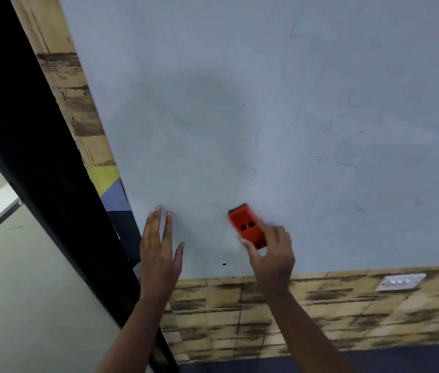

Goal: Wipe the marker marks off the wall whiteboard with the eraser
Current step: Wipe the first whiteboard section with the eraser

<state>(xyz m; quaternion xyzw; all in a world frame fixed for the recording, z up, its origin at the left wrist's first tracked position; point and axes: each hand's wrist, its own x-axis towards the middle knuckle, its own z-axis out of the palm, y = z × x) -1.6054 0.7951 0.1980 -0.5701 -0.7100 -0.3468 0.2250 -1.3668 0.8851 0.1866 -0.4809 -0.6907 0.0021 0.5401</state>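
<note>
The pale grey whiteboard (240,103) fills most of the view and carries faint blue marker marks (349,165) across its right half. My right hand (272,254) grips an orange eraser (246,224) and holds it against the board near its lower edge. My left hand (157,249) lies flat on the board with straight fingers, to the left of the eraser and close to the board's lower left corner.
A wall with tan brick-pattern paper (240,305) runs under and left of the board. A white switch plate (400,281) sits on it at the lower right. A black door frame (38,157) slants along the left. A small screw hole (223,263) marks the board's bottom.
</note>
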